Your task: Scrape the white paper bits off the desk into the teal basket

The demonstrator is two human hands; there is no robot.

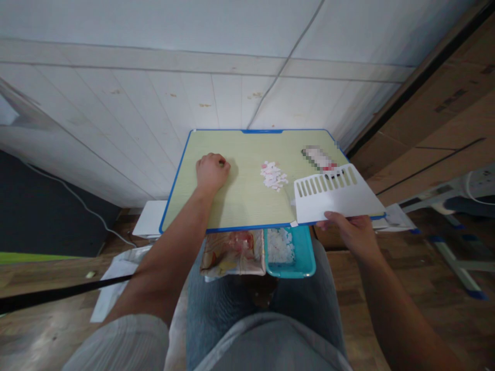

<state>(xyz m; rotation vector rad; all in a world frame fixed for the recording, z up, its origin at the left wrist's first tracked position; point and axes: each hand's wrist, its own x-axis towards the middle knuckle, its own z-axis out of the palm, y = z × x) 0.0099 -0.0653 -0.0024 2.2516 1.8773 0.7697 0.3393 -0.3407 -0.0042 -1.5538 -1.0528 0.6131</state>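
My left hand [212, 172] rests closed on the left part of a pale green, blue-edged tabletop [240, 206]. A small dark spot shows at its curled fingers; what they hold, if anything, I cannot make out. At the front right, my right hand [353, 232] grips the near edge of a white slotted plastic panel [328, 202], thumb on top and fingers below. The panel lies over the table's right front, its row of slots facing away from me. Between the hands sits a loose pile of small white and pinkish pieces [274, 176].
Behind the panel lies a blurred-out oblong object [319, 157]. Below the front edge, on my lap, are a patterned box [234, 260] and a teal tray [305, 257] with white pieces. A white wall [154, 98] stands behind; cardboard boxes [436, 113] are at right.
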